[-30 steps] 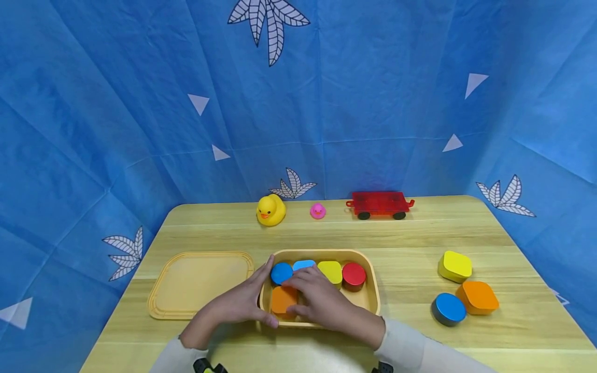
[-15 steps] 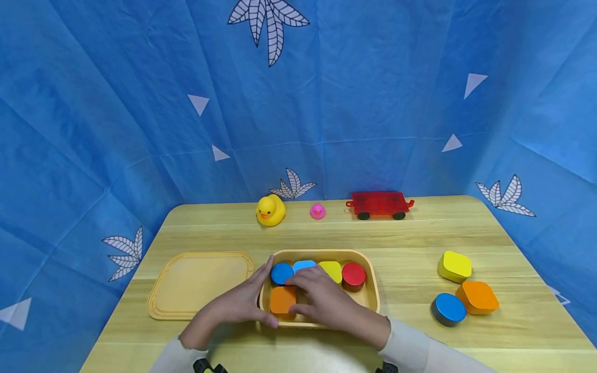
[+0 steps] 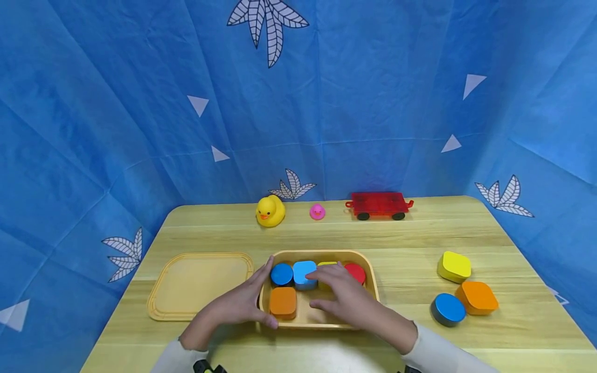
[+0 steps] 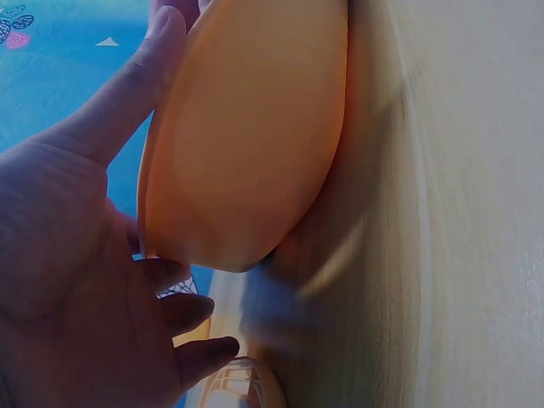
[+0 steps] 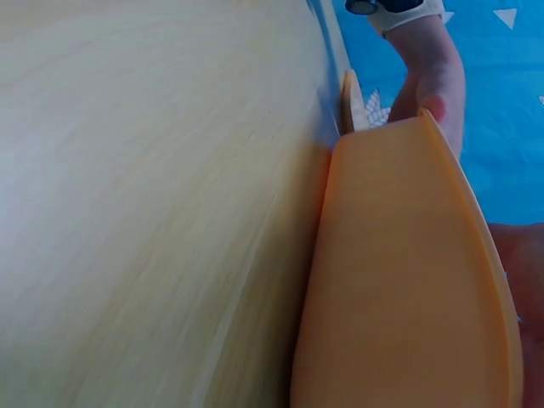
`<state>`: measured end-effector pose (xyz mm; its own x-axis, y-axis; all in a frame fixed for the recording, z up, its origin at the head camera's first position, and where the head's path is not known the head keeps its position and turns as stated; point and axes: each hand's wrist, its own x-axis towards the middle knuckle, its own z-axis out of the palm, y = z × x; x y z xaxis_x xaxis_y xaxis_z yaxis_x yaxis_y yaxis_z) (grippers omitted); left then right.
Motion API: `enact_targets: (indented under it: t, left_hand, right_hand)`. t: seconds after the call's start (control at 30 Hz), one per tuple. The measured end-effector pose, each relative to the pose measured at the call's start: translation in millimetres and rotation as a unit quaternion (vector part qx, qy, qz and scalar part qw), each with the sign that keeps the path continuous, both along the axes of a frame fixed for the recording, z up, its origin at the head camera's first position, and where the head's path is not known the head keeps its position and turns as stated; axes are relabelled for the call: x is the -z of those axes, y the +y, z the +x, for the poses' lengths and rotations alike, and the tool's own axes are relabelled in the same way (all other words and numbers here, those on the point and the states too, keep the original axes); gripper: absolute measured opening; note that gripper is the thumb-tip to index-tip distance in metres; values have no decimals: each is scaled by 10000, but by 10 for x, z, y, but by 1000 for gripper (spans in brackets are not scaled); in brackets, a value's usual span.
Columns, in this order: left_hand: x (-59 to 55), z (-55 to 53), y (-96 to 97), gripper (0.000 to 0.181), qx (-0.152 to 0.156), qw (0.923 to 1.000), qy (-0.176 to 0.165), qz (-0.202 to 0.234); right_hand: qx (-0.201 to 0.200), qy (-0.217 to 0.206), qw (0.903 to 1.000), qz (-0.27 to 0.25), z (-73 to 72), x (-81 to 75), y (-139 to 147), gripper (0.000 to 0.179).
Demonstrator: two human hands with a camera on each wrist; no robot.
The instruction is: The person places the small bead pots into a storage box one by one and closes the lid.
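Note:
A tan plastic box (image 3: pixel 308 326) stands on the table with several blocks inside. My left hand (image 3: pixel 238 303) holds its left end, the thumb at the near corner and fingers at the far corner; the left wrist view shows the thumb on the rim. In the box's near left corner sits an orange block (image 3: pixel 283 302). Along the far side are a round blue block (image 3: pixel 282 274), a light blue block (image 3: pixel 304 273), a yellow block (image 3: pixel 328 263) and a red block (image 3: pixel 356 272), the last two partly covered. Over the box hovers my right hand (image 3: pixel 347 298), thumb and fingers apart, holding nothing.
A tan lid (image 3: pixel 200 285) lies left of the box. To the right are another yellow block (image 3: pixel 454 266), orange block (image 3: pixel 478 298) and blue block (image 3: pixel 448 309). A yellow duck (image 3: pixel 270 211), pink duck (image 3: pixel 317 211) and red wagon (image 3: pixel 380 204) line the back edge.
My right hand has moved right, away from the orange block, which stays in the box's near left corner. More of the light blue block shows now. The left hand has kept its place.

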<state>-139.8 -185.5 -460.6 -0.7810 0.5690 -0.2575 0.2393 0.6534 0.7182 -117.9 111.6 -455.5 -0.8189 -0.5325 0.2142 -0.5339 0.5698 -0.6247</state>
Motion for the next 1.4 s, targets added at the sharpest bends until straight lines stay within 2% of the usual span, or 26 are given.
enact_targets:
  t: [0.27,0.5,0.57,0.83,1.0,1.23,1.4]
  left_hand:
    - [-9,-1,12,138,-53,10000,-31,-73]
    - [-5,-8,10,138,9,10000,-26,-59]
    - [-8,-7,11,137,15,10000,-28,-49]
    - [-31,-3,21,137,-7,10000,-33,-63]
    - [-39,-3,27,137,-40,9999,-63,-116]
    - [-24,-4,28,137,-66,9999,-65,-132]
    - [-22,-5,28,137,-77,9999,-75,-124]
  right_hand:
    - [196,159,9997,-78,93,-18,278,49]
    - [494,19,9987,-136,171,-78,543,52]
    - [565,89,9983,-138,189,-83,636,53]
    - [945,133,9954,-31,285,-109,1104,61]
    - [1113,353,9931,139,366,-126,1413,64]
    - [1388,-272,9888,467,435,-138,1843,69]
    - [1457,-418,9870,542,475,-46,2123,74]
